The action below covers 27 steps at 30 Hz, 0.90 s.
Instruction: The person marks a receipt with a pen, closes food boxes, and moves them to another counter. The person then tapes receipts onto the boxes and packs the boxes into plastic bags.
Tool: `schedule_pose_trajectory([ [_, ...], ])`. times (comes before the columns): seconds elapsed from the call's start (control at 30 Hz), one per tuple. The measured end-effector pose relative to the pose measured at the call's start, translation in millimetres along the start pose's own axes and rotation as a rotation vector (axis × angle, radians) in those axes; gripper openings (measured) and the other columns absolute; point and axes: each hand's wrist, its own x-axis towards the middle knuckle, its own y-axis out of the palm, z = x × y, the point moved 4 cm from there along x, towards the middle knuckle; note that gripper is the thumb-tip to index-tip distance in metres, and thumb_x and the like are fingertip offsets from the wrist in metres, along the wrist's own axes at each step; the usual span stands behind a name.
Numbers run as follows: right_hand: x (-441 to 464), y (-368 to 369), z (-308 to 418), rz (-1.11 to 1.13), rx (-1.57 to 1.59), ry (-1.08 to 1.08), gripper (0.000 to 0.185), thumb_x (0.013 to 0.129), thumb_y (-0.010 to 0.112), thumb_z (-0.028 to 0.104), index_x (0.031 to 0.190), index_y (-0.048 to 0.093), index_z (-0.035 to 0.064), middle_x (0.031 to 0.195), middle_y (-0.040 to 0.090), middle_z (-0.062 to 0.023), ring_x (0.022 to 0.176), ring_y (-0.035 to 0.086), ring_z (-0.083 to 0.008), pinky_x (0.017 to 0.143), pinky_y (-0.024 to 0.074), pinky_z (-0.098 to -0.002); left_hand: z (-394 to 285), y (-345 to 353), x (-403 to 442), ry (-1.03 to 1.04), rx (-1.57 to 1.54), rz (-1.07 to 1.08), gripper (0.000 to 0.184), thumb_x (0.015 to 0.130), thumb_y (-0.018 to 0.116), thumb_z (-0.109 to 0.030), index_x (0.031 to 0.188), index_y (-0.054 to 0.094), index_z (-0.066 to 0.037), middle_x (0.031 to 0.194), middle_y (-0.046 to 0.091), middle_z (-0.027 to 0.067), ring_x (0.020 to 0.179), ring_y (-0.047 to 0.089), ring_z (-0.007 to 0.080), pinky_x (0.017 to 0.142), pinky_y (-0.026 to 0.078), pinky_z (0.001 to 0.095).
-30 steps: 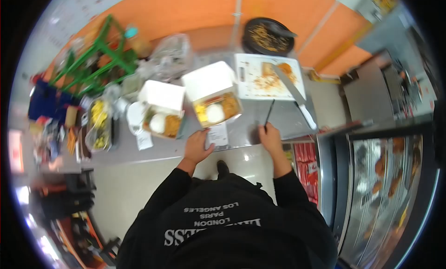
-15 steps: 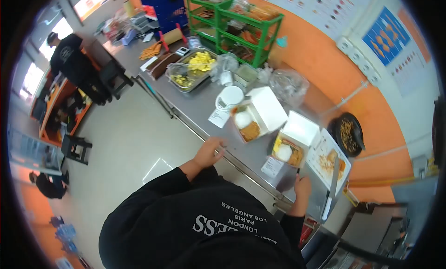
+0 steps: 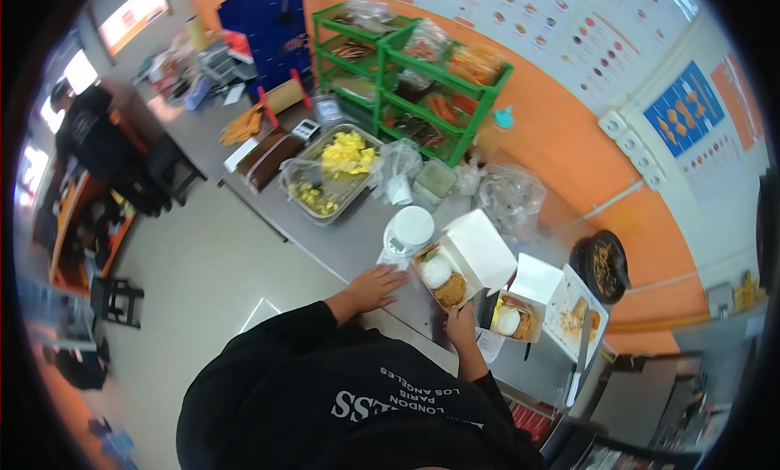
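Observation:
My left hand (image 3: 376,287) lies palm down at the counter's front edge, fingers stretched over a paper slip beside the white kitchen scale (image 3: 409,228). Fingers of my right hand (image 3: 461,325) close on the near edge of an open takeaway box (image 3: 481,251). Inside that box are white rice (image 3: 437,270) and a fried brown piece (image 3: 449,290). To its right stands a second open takeaway box (image 3: 539,278) with rice, fried food and something yellow. A receipt (image 3: 488,343) lies in front of the second box, and a thin black pen-like item (image 3: 527,351) is near it.
At right, a white tray (image 3: 561,319) holds food scraps and a knife (image 3: 582,348); a black bowl (image 3: 605,267) stands behind. Farther left are a metal pan (image 3: 323,214) of yellow pieces and green shelves (image 3: 443,145). Another person (image 3: 97,145) stands across the room.
My right hand has moved left, from in front of the second box to the near edge of the first. My left hand has come down onto the slip by the scale. The view has shifted.

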Motion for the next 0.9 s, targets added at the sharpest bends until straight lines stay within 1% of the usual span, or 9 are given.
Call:
schedule_pose_trajectory([
  [0.13,-1.7,-17.8,36.9,-0.162,-0.158,-0.138,0.047,0.097,0.044,0.012,0.137,0.032,-0.0082,0.095,0.066,-0.0252,0.062,0.067,-0.0306,0.062,0.058,-0.0426,31.8,-18.5,-12.5,-0.022,0.019,0.004,0.058,0.095,0.061,-0.032,0.147,0.046,-0.011,0.151,0.046,0.0058,0.144,0.037,0.031,0.118,0.029,0.0474],
  [0.2,-8.6,-31.2,56.2,0.102,-0.046,0.274,0.059,0.097,0.051,0.02,0.143,0.03,-0.0112,0.132,0.051,-0.0393,0.125,0.051,-0.0511,0.106,0.0411,-0.0485,46.2,-24.7,-18.2,-0.048,0.033,0.06,0.059,0.098,0.056,-0.036,0.149,0.043,-0.009,0.153,0.044,0.0077,0.146,0.035,0.0298,0.12,0.027,0.0476],
  [0.33,-8.4,-32.9,23.7,-0.179,-0.034,0.136,0.068,0.102,0.049,0.03,0.151,0.022,-0.0087,0.144,0.044,-0.0345,0.136,0.044,-0.0435,0.113,0.0353,-0.0452,55.4,-44.9,-3.6,-0.058,-0.063,0.189,0.06,0.098,0.055,-0.033,0.15,0.041,-0.007,0.155,0.039,0.0153,0.146,0.033,0.0334,0.12,0.026,0.047],
  [0.5,16.2,-51.9,52.5,-0.169,0.712,0.169,0.087,0.099,0.027,0.073,0.157,0.024,0.0076,0.148,0.042,-0.0101,0.136,0.039,-0.0269,0.115,0.0313,-0.0445,75.5,-0.3,90.6,-0.192,-1.255,-0.101,0.064,0.108,0.037,-0.044,0.157,0.024,-0.007,0.16,0.031,0.0144,0.149,0.028,0.0282,0.121,0.024,0.0428],
  [0.63,41.7,-61.5,53.1,-0.187,0.3,0.094,0.057,0.094,0.049,0.014,0.147,0.036,-0.0038,0.136,0.05,-0.0253,0.126,0.049,-0.0316,0.108,0.0411,-0.0393,62.7,-23.1,160.5,0.045,-1.239,0.029,0.062,0.109,0.031,-0.044,0.154,0.028,-0.002,0.145,0.05,0.0135,0.137,0.045,0.0264,0.117,0.034,0.0394],
  [0.67,43.3,-53.4,42.6,-0.623,0.032,-0.266,0.049,0.086,0.048,0.007,0.135,0.052,-0.0008,0.129,0.058,-0.021,0.115,0.059,-0.0339,0.098,0.0484,-0.0377,72.3,-12.8,161.0,-0.089,-1.404,0.036,0.058,0.109,0.033,-0.042,0.149,0.037,0.0,0.136,0.058,0.0115,0.129,0.054,0.0258,0.113,0.039,0.0374],
  [0.73,22.3,-68.7,70.7,-0.157,0.427,-0.237,0.042,0.076,0.051,0.002,0.111,0.073,0.0054,0.136,0.057,-0.0249,0.129,0.052,-0.0327,0.11,0.0383,-0.0367,94.7,-6.1,150.5,-0.265,-1.514,0.057,0.049,0.108,0.041,-0.035,0.144,0.045,-0.003,0.131,0.059,0.0091,0.123,0.055,0.0225,0.109,0.04,0.0374],
  [0.8,3.2,-59.7,61.1,-0.142,0.296,-0.48,0.04,0.085,0.05,0.014,0.119,0.071,0.009,0.15,0.046,-0.0185,0.141,0.037,-0.0333,0.116,0.0292,-0.0398,50.9,-45.3,125.7,-0.095,-0.918,0.251,0.052,0.105,0.048,-0.034,0.144,0.043,0.0,0.138,0.055,0.0127,0.131,0.05,0.0254,0.113,0.036,0.0396],
  [0.9,-21.7,-30.9,38.6,-0.029,0.886,-0.219,0.053,0.088,0.055,0.027,0.139,0.06,0.0112,0.163,0.025,-0.0217,0.148,0.028,-0.0339,0.12,0.022,-0.0416,41.8,-21.6,96.4,-0.042,-1.015,0.275,0.055,0.102,0.055,-0.021,0.149,0.036,0.0,0.15,0.042,0.0191,0.137,0.042,0.0275,0.114,0.033,0.0413],
])
